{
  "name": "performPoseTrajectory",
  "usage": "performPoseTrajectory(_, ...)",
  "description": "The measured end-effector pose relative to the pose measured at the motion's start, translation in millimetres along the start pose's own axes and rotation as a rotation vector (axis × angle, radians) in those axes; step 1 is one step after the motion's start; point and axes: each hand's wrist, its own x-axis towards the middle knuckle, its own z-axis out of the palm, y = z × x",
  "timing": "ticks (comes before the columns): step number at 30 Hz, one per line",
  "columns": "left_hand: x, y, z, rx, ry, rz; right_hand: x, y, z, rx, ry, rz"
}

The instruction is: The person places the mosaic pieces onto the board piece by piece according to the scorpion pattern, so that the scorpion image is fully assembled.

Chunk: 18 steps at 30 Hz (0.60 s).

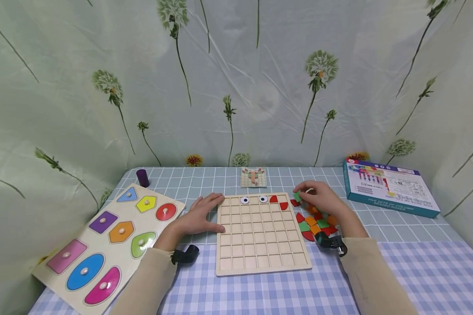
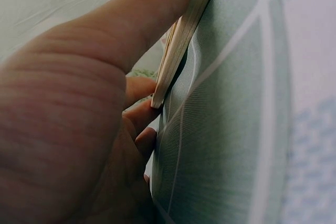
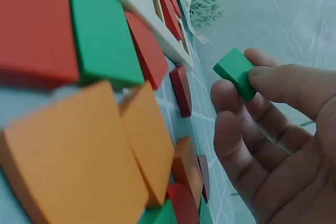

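Note:
A wooden grid board point(image 1: 260, 232) lies in the middle of the table, two round eye pieces point(image 1: 245, 200) and two red quarter-circle pieces point(image 1: 284, 206) in its top row area. My left hand point(image 1: 199, 215) rests against the board's left edge, thumb on the rim and fingers near the upper corner. Just off the upper right corner, my right hand point(image 1: 319, 197) pinches a green square block point(image 3: 236, 72) between thumb and fingers, lifted above the table. Below that hand spreads a pile of loose pieces, among them an orange block point(image 3: 79, 156) and red quarter-circles point(image 3: 144, 45).
A small pattern card point(image 1: 254, 177) lies behind the board. To the left is a large shape puzzle board point(image 1: 102, 245) with knobbed pieces, and a purple cylinder point(image 1: 142, 178) stands behind it. A boxed set point(image 1: 390, 188) lies at the back right.

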Motion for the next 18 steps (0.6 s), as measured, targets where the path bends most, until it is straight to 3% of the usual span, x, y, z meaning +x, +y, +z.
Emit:
performPoseTrajectory(12,-0.5,-1.3,1.0,0.008,-0.002,-0.007,3,-12,14,0.011,-0.042,0.052)
performPoseTrajectory(18,0.0,-1.2,1.4,0.007,-0.007,-0.02,5,-18,20,-0.047,-0.029,-0.023)
